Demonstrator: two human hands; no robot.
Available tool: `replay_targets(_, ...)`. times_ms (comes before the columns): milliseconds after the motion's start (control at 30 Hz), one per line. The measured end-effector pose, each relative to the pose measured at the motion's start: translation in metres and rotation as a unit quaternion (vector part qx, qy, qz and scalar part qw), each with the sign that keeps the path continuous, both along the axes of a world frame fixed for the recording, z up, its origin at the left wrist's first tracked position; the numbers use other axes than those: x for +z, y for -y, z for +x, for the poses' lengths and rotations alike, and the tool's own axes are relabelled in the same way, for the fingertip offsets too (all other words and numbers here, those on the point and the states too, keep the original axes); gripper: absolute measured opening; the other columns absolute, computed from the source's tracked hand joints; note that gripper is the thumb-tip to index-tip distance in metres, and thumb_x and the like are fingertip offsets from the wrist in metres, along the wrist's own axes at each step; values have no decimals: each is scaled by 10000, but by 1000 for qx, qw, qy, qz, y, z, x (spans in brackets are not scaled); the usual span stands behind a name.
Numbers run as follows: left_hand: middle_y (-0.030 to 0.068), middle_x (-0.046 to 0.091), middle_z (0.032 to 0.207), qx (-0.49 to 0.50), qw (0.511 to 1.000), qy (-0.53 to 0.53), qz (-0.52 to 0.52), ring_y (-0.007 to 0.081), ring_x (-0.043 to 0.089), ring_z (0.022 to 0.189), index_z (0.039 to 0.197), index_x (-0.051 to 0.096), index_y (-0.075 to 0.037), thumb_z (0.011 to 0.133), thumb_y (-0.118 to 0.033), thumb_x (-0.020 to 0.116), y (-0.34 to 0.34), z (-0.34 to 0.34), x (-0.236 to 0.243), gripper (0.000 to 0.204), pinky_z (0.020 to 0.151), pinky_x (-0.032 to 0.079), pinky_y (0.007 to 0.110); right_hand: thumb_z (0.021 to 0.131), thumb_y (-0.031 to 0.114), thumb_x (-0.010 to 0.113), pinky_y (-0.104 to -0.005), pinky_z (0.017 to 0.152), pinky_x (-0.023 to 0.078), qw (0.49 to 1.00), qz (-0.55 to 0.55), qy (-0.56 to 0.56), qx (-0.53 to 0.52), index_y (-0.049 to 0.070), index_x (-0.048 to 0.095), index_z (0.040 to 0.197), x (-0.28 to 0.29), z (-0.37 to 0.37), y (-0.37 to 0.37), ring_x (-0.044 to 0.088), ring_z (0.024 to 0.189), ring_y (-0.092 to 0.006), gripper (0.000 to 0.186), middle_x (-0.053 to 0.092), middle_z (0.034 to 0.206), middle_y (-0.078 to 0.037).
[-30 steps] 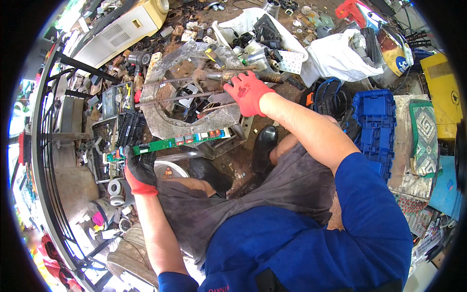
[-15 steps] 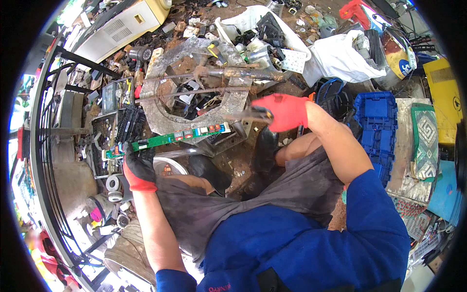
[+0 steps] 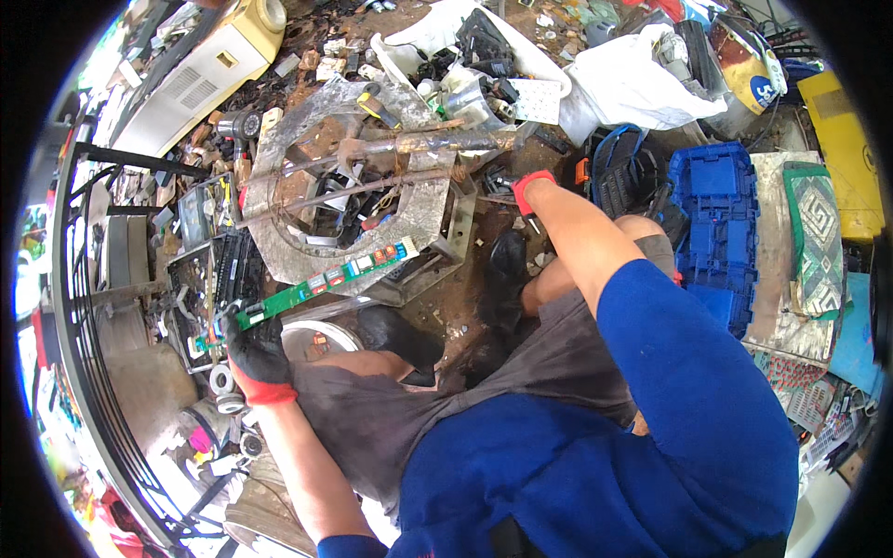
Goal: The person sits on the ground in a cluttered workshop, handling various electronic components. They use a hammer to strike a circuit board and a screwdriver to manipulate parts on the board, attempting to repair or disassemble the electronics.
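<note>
Green board [image 3: 312, 287] has tilted steeper in left fingers [image 3: 233, 331].

A blue plastic crate [image 3: 713, 223] sits beside the left edge of a worn board [image 3: 774, 279]; a green-bordered patterned mat [image 3: 819, 232] lies along the board's right edge. A white sack [image 3: 614, 82] slumps beyond the crate; a cream vented casing [image 3: 175, 104] lies at the floor's [image 3: 451, 312] far left.
</note>
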State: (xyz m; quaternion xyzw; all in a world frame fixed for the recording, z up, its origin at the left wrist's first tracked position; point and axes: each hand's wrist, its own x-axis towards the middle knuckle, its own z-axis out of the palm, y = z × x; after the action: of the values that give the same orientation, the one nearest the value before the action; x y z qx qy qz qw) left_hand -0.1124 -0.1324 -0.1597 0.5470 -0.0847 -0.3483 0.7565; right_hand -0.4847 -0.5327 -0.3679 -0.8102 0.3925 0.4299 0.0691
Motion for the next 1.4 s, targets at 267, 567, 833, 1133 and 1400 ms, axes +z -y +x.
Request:
replay_targets(267,185,643,1216,-5,997,-37,-71,251,656,1064,1250,548,15,1011,-77,496,5,14,-5,261,933,557,368,961,205,451,-453,981,488,982,-46,137,-121,99,594,1282,-100,1,-65,588,1216,-317,367,614,1308,-139)
replay_targets(567,240,626,1238,79,997,-11,-4,332,623,1132,1270,539,83,1033,-242,512,-28,18,12,404,1058,482,458,986,209,454,-454,889,514,984,-59,117,-117,137,684,1150,-135,44,-142,645,1111,-299,291,674,1201,-102)
replay_targets(833,253,592,1298,63,998,-20,-15,331,604,1168,1348,490,66,1031,-244,498,-28,34,3,443,1082,454,459,948,204,515,-481,867,491,992,-81,96,-27,158,714,1109,-130,50,-136,661,1079,-290,260,693,1164,-90)
replay_targets(1133,198,652,1201,108,993,-46,-28,298,643,1108,1217,583,3,1041,-298,469,-22,18,7,366,999,509,438,888,368,577,-449,957,493,983,162,84,-35,121,688,1215,-68,56,-174,632,1163,-312,425,653,1275,-146)
replay_targets(1400,225,585,1333,144,956,-110,-231,380,542,1270,1277,563,52,1039,-301,475,-23,3,26,435,1090,445,507,903,407,588,-429,1001,473,847,455,275,17,99,616,1311,-48,132,-264,596,1210,-340,512,616,1330,-178)
